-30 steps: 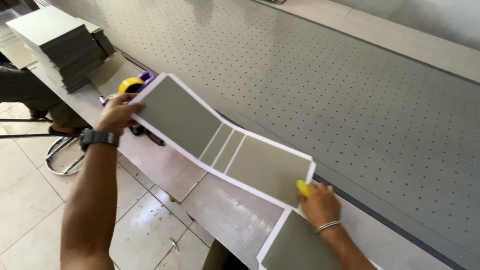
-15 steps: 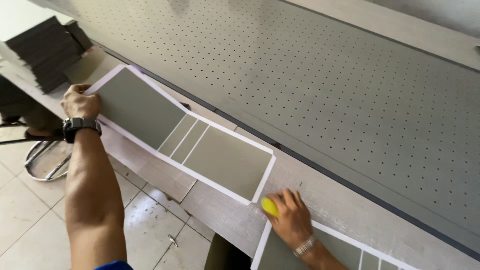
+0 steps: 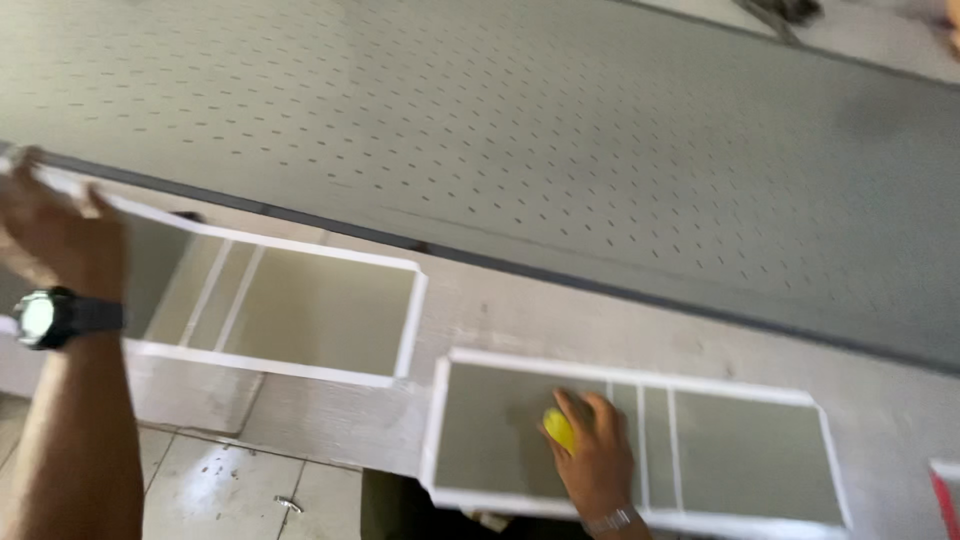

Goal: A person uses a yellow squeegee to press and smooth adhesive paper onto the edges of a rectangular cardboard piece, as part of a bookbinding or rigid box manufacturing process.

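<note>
Head view: my left hand grips the left end of a grey board cover with a white paper border, fingers curled over its far corner. There is a black wristwatch on that wrist. This cover lies at the near left edge of the pale bench, its left part hanging past the edge over the tiled floor.

My right hand presses down flat on a second cover, which lies just right of the first, apart from it by a narrow gap. Under the fingers I hold a small yellow tool against the left grey panel, beside the two narrow middle strips. A thin bracelet sits on that wrist.

Beyond both covers, across a dark edge, spreads the big grey perforated table. Everything is somewhat blurred.
</note>
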